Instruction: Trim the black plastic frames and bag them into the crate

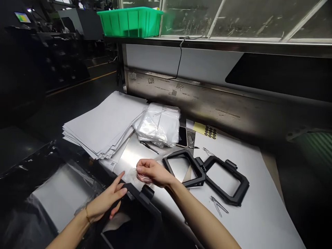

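Observation:
My left hand [107, 200] rests on a black plastic frame [141, 200] at the table's near edge, fingers stretched along its top bar. My right hand [151, 172] is curled, pinching the edge of a clear plastic bag [132, 174] just above that frame. Two more black frames lie on the white sheet to the right, one [185, 169] overlapping the other [225, 180].
A fanned stack of white paper [103, 124] lies at the left, a pile of clear bags [159, 124] behind it. A phone [183, 136], a pen [149, 147], a yellow sticker sheet [206, 130] and tweezers [218, 205] lie around. A green bin [129, 21] stands on the shelf.

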Action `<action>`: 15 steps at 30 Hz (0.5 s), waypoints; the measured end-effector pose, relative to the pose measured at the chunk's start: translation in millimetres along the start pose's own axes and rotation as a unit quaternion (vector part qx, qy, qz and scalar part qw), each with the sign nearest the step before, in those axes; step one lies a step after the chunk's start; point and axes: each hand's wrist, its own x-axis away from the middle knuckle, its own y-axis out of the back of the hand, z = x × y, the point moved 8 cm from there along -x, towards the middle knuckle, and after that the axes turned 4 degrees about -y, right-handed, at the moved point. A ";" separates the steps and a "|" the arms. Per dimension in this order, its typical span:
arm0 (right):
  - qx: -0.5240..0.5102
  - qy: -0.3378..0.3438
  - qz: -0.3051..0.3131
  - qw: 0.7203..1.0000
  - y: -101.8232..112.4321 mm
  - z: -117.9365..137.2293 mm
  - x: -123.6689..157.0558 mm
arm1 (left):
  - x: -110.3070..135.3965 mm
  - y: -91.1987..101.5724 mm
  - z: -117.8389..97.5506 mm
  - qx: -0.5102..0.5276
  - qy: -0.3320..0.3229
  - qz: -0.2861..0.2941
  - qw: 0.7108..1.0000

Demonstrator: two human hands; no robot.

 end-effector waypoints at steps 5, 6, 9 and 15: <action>0.194 0.002 -0.036 0.980 -11.9 -1.7 19.6 | 11.9 13.5 15.3 0.005 -0.003 0.024 1.000; 0.237 0.011 -0.058 0.970 -12.1 -2.6 25.7 | 18.0 22.2 16.5 0.011 -0.005 0.016 1.000; 0.338 0.038 -0.109 0.934 -21.9 -15.0 40.5 | 39.5 54.4 17.9 0.026 -0.012 -0.017 0.999; 0.485 0.173 -0.037 0.857 -95.4 -53.3 8.4 | 68.7 106.3 14.5 0.053 -0.034 -0.081 0.995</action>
